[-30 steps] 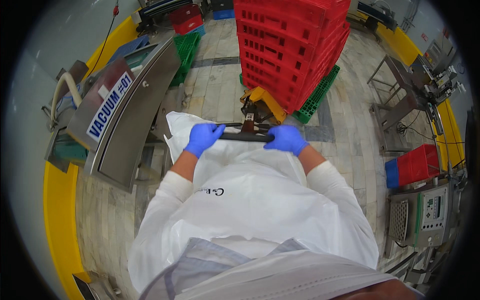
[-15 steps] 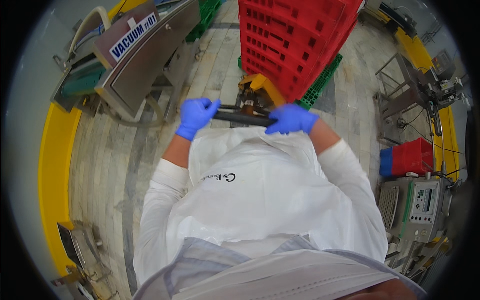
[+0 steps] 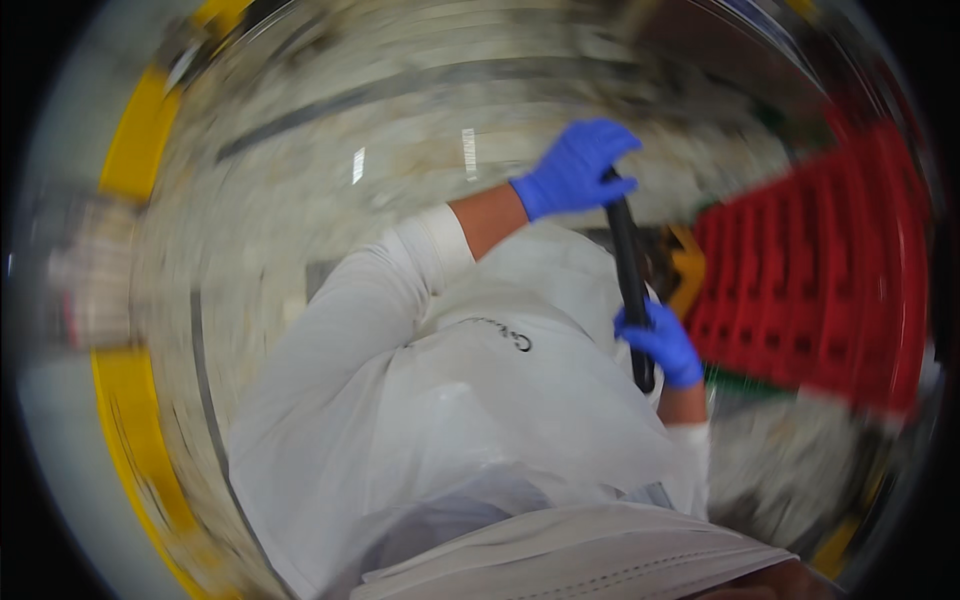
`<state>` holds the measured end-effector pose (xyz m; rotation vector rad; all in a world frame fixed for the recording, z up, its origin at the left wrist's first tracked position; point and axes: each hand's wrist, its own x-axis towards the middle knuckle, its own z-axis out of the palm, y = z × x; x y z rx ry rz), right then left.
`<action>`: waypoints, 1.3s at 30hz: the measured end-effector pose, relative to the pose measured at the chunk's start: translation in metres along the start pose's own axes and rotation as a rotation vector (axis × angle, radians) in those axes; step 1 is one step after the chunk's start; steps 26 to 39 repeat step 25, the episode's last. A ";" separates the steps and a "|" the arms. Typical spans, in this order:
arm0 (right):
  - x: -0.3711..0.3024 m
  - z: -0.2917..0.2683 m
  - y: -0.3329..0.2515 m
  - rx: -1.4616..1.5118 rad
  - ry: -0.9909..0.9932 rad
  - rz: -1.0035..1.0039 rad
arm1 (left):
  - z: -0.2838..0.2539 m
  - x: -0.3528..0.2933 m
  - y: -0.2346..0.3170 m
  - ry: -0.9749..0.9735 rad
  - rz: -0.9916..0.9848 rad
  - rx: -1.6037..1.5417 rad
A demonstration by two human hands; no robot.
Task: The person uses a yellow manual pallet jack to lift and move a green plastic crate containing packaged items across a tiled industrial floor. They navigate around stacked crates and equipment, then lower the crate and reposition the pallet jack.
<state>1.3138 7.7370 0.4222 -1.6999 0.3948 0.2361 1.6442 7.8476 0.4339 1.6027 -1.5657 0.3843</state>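
A black bar handle (image 3: 627,255) slants down in front of my apron, with the yellow body of what looks like a pallet jack (image 3: 686,268) just right of it. My left hand (image 3: 582,170), in a blue glove, is closed around the handle's upper end. Lower on the bar, my blue-gloved right hand (image 3: 665,345) wraps its fingers around it. Beyond the yellow part, at the right, rises a tall stack of red slotted plastic crates (image 3: 815,275). Under the stack, a bit of green pallet (image 3: 742,381) shows, blurred.
Pale tiled floor (image 3: 400,115) with dark strips spreads ahead and to the left, smeared by motion. A yellow band (image 3: 137,430) runs along the base of the left wall. Blurred dark equipment (image 3: 720,50) stands at the upper right.
The view has swung left, so the red stack has shifted from top centre to the right. Both hands stay on the handle, which turned from nearly level to steeply slanted. The steel machine left view.
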 end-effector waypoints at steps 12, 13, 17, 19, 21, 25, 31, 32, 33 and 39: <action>0.027 0.324 -0.030 0.815 -0.360 0.038 | -0.434 -0.673 0.223 0.812 -1.495 0.241; 0.042 0.351 -0.041 0.881 -0.387 0.018 | -0.460 -0.701 0.251 0.893 -1.545 0.282; 0.108 0.454 -0.084 0.921 -0.468 0.045 | -0.525 -0.804 0.324 1.136 -1.608 0.372; 0.131 0.510 -0.097 0.945 -0.484 0.060 | -0.545 -0.851 0.346 1.241 -1.632 0.309; 0.144 0.568 -0.115 0.977 -0.507 0.081 | -0.570 -0.886 0.355 1.264 -1.649 0.293; 0.190 0.678 -0.129 1.036 -0.732 0.048 | -0.646 -0.929 0.343 1.243 -1.630 0.340; 0.190 0.678 -0.129 1.036 -0.732 0.048 | -0.646 -0.929 0.343 1.243 -1.630 0.340; 0.190 0.678 -0.129 1.036 -0.732 0.048 | -0.646 -0.929 0.343 1.243 -1.630 0.340; 0.190 0.678 -0.129 1.036 -0.732 0.048 | -0.646 -0.929 0.343 1.243 -1.630 0.340; 0.190 0.678 -0.129 1.036 -0.732 0.048 | -0.646 -0.929 0.343 1.243 -1.630 0.340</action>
